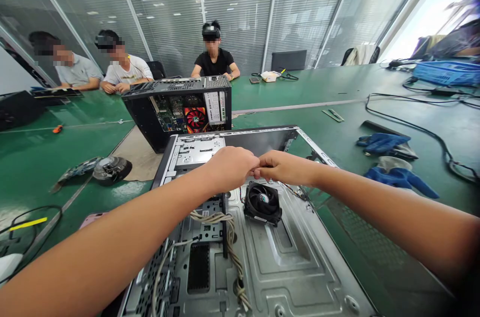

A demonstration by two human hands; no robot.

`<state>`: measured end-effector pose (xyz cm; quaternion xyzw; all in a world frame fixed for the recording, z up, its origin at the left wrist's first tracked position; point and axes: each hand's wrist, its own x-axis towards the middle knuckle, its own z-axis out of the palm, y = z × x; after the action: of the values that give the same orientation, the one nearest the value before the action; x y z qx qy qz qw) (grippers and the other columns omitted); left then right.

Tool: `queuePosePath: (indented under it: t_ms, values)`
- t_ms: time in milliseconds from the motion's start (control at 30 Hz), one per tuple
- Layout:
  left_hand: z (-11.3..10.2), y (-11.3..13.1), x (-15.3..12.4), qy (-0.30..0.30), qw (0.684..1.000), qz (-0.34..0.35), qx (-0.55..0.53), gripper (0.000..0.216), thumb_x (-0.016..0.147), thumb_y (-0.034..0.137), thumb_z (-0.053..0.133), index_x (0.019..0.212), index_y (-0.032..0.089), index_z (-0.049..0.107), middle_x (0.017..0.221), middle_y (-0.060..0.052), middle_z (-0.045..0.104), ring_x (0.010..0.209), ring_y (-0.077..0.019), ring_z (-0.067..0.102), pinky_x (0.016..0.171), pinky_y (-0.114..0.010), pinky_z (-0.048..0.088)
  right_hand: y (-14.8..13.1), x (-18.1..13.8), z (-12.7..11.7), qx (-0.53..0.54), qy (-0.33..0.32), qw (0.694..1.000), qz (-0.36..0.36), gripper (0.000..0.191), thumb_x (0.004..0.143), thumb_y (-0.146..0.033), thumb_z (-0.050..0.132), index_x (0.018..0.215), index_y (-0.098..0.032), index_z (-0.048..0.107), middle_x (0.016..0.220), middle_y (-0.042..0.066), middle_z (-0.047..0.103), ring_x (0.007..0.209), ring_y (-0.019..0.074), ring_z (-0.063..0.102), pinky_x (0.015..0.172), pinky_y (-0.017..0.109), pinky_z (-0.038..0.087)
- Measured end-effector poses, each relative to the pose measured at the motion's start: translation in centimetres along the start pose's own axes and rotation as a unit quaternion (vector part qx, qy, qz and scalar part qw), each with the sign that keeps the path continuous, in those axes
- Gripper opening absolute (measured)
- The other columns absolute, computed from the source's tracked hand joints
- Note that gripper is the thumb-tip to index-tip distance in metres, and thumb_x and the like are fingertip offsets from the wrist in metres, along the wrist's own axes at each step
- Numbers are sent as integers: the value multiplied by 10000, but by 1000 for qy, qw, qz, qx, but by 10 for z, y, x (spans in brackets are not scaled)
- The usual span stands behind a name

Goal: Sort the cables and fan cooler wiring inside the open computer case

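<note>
Over an open metal computer case (pixel 311 287) lying flat, my left hand (pixel 234 164) and my right hand (pixel 275 164) meet fingertip to fingertip. Both are closed in a pinch; whatever is between the fingers is too small or hidden to make out. Just below them, a black cooling fan (pixel 262 202) rests inside the case, with a thin wire at its left side. Twisted beige cables (pixel 233 242) run down the case beside a drive bracket (pixel 210 227). My left forearm covers part of the case's left side.
Behind stands a second computer case (pixel 176 88) with a red fan. Blue gloves (pixel 386 143) and a memory stick (pixel 333 115) lie right; a CPU cooler (pixel 112 169) lies left. Black cable (pixel 412 129) crosses the green table (pixel 318 89). Several people sit around it.
</note>
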<state>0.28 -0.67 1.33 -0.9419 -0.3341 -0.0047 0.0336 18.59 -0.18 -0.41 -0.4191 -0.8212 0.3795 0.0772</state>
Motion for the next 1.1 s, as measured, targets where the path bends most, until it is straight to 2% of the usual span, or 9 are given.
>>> queuePosePath:
  t_ms: [100, 267, 400, 833, 1100]
  values:
    - [0, 0, -1, 7, 1000, -15, -2, 145, 866, 243, 522, 855, 183, 653, 829, -32, 661, 741, -160, 615, 603, -263, 405, -1, 0, 1, 6, -4, 1000, -2, 169, 805, -274, 455, 686, -175, 522, 611, -33, 484, 548, 101, 403, 566, 248, 335]
    - [2, 0, -2, 19, 1000, -18, -10, 111, 849, 253, 557, 881, 182, 635, 866, -32, 655, 780, -172, 614, 616, -263, 409, -4, 0, 0, 8, -16, 1000, 4, 168, 805, -247, 429, 721, -166, 550, 616, -24, 483, 546, 102, 412, 558, 244, 345]
    - [3, 0, -1, 11, 1000, -1, -1, 150, 875, 221, 497, 870, 185, 643, 844, -33, 655, 754, -167, 610, 615, -278, 408, -5, -1, -1, 4, -16, 1000, 8, 189, 813, -269, 441, 738, -157, 573, 607, -22, 480, 552, 106, 431, 552, 244, 342]
    - [1, -1, 1, -14, 1000, -3, -25, 149, 855, 184, 504, 872, 190, 652, 849, -37, 670, 759, -166, 614, 632, -278, 408, 1, 1, -1, -17, 3, 1000, -14, 190, 803, -285, 479, 773, -150, 609, 642, -21, 507, 590, 110, 421, 576, 247, 330]
    - [5, -3, 0, 33, 999, -18, -15, 137, 865, 245, 514, 854, 174, 630, 822, -38, 639, 723, -166, 595, 595, -273, 402, -4, -1, 0, -3, -6, 1000, -2, 177, 806, -281, 458, 703, -168, 547, 596, -38, 456, 544, 100, 385, 576, 255, 321]
